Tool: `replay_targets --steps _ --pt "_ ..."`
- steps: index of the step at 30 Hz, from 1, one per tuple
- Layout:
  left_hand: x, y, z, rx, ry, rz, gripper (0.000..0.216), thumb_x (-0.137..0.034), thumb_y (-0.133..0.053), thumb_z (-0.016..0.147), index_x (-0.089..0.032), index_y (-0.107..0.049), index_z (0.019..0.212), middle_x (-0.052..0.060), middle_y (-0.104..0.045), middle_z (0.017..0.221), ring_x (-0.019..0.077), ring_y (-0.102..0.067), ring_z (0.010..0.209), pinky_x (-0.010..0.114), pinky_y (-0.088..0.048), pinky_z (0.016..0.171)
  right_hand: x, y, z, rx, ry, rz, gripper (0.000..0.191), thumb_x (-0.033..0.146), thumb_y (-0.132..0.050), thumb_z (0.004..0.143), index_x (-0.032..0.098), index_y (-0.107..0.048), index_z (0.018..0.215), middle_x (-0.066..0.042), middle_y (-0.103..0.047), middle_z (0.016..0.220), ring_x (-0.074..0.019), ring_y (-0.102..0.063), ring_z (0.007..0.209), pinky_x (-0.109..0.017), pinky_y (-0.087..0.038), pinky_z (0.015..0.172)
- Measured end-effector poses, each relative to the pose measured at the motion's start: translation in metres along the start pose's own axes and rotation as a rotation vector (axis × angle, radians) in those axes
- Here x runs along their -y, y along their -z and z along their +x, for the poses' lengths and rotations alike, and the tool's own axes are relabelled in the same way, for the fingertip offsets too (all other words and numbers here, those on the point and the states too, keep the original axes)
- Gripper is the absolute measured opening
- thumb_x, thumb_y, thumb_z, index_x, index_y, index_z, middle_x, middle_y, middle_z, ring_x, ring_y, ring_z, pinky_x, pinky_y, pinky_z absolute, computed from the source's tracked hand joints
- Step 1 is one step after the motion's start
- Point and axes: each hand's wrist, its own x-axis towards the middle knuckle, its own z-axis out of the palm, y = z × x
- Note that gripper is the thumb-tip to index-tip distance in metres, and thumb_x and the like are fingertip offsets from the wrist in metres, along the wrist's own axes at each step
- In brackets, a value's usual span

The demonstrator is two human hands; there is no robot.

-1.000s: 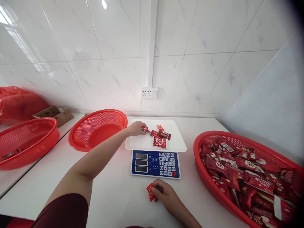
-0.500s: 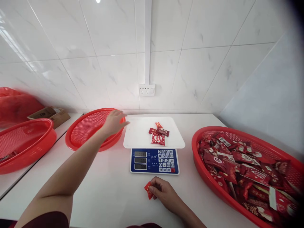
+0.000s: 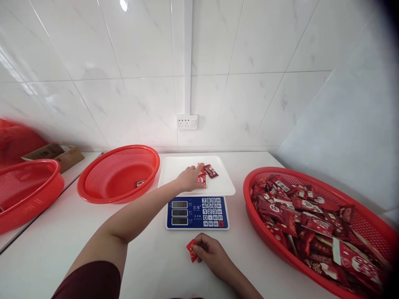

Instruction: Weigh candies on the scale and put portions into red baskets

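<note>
My left hand (image 3: pixel 189 178) reaches over the white pan of the scale (image 3: pixel 170 168), thumb and forefinger apart around small red packets (image 3: pixel 202 177). It partly hides them, and a firm grip on any packet is not visible. Beside its fingertips lies a dark red wrapped snack (image 3: pixel 211 171). Below the scale's blue keypad panel (image 3: pixel 197 213), my right hand (image 3: pixel 209 252) pinches a small bright red candy packet (image 3: pixel 191 250) between thumb and fingers, just above the white table.
At the right, a large red basket (image 3: pixel 249 195) holds many red packets. One dark packet (image 3: pixel 140 183) lies in the red basket (image 3: pixel 93 166) left of the scale. Farther left are another red basket (image 3: pixel 46 187), a cardboard box (image 3: pixel 70 157) and a red bag (image 3: pixel 15 139).
My left hand has moved right, from over the left basket to the packets on the scale pan. My right hand still holds its candy packet. The view has shifted slightly.
</note>
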Motion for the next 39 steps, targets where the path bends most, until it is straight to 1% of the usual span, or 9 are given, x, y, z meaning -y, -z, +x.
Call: replay_targets --steps 4,8,11,14,22,27,33,36,39 --pt "0.011 0.006 -0.008 -0.022 0.046 -0.097 0.074 -0.037 -0.064 0.070 -0.023 -0.031 0.136 0.010 -0.060 0.110 0.0273 -0.055 0.104 0.034 -0.045 0.080 0.001 0.000 0.000 0.018 0.000 -0.036 0.032 0.048 -0.060 0.076 0.016 -0.059 0.078 -0.002 -0.064 0.070 -0.0141 -0.058 0.066 -0.027 -0.044 0.062" --pt "0.032 0.019 -0.019 -0.151 0.155 -0.254 0.051 -0.024 -0.059 0.073 -0.026 -0.046 0.122 0.001 -0.063 0.085 0.0163 -0.060 0.075 0.024 -0.045 0.061 0.002 -0.001 -0.002 0.029 0.006 -0.072 0.029 0.045 -0.059 0.078 0.017 -0.060 0.079 -0.002 -0.064 0.071 -0.0139 -0.058 0.067 -0.027 -0.044 0.064" --pt "0.046 0.028 -0.027 -0.210 0.194 -0.343 0.045 -0.028 -0.063 0.071 -0.025 -0.052 0.114 0.000 -0.062 0.087 0.0134 -0.058 0.071 0.021 -0.044 0.058 0.004 -0.002 -0.002 0.023 0.005 -0.097 0.027 0.044 -0.059 0.078 0.017 -0.061 0.078 -0.002 -0.065 0.071 -0.0139 -0.058 0.067 -0.026 -0.044 0.064" --pt "0.047 0.030 -0.031 -0.143 0.200 -0.410 0.049 -0.037 -0.065 0.070 -0.025 -0.053 0.116 0.001 -0.063 0.095 0.0128 -0.058 0.069 0.022 -0.045 0.056 0.004 -0.002 -0.002 0.019 0.008 -0.123 0.026 0.043 -0.058 0.079 0.017 -0.062 0.079 -0.002 -0.065 0.072 -0.0141 -0.057 0.067 -0.026 -0.044 0.064" --pt "0.009 0.016 -0.020 0.044 0.119 0.001 0.056 -0.030 -0.059 0.071 -0.027 -0.050 0.127 0.007 -0.066 0.108 0.0258 -0.062 0.093 0.031 -0.048 0.072 0.001 -0.003 -0.003 0.006 0.021 -0.147 0.026 0.043 -0.057 0.080 0.017 -0.062 0.080 -0.002 -0.066 0.072 -0.0140 -0.057 0.068 -0.025 -0.042 0.064" --pt "0.005 0.015 -0.015 0.035 0.081 0.102 0.059 -0.017 -0.057 0.066 -0.027 -0.052 0.124 0.008 -0.066 0.108 0.0271 -0.062 0.093 0.032 -0.048 0.070 0.002 -0.003 -0.003 0.000 0.021 -0.154 0.023 0.039 -0.057 0.080 0.017 -0.062 0.080 -0.003 -0.066 0.073 -0.0142 -0.057 0.068 -0.026 -0.042 0.064" --pt "0.024 0.028 -0.025 -0.049 0.154 0.074 0.037 -0.014 -0.051 0.068 -0.023 -0.064 0.102 0.005 -0.068 0.100 0.0218 -0.062 0.085 0.026 -0.045 0.060 0.003 -0.002 -0.004 0.020 0.028 -0.167 0.023 0.039 -0.056 0.080 0.017 -0.063 0.081 -0.004 -0.067 0.075 -0.0150 -0.058 0.070 -0.026 -0.044 0.065" --pt "0.046 0.050 -0.043 -0.129 0.232 0.076 0.019 -0.018 -0.049 0.073 -0.022 -0.066 0.081 0.004 -0.069 0.087 0.0205 -0.061 0.075 0.026 -0.042 0.055 0.004 -0.002 -0.005 0.027 0.030 -0.175 0.023 0.039 -0.056 0.081 0.017 -0.063 0.081 -0.004 -0.067 0.076 -0.0153 -0.059 0.070 -0.026 -0.045 0.065" --pt "0.076 0.079 -0.066 -0.286 0.398 0.176 0.015 -0.021 -0.047 0.077 -0.021 -0.063 0.075 0.004 -0.067 0.078 0.0204 -0.060 0.068 0.028 -0.041 0.054 0.004 -0.003 -0.006 0.033 0.035 -0.176 0.021 0.038 -0.056 0.081 0.018 -0.063 0.080 -0.003 -0.067 0.076 -0.0154 -0.060 0.070 -0.026 -0.045 0.066"
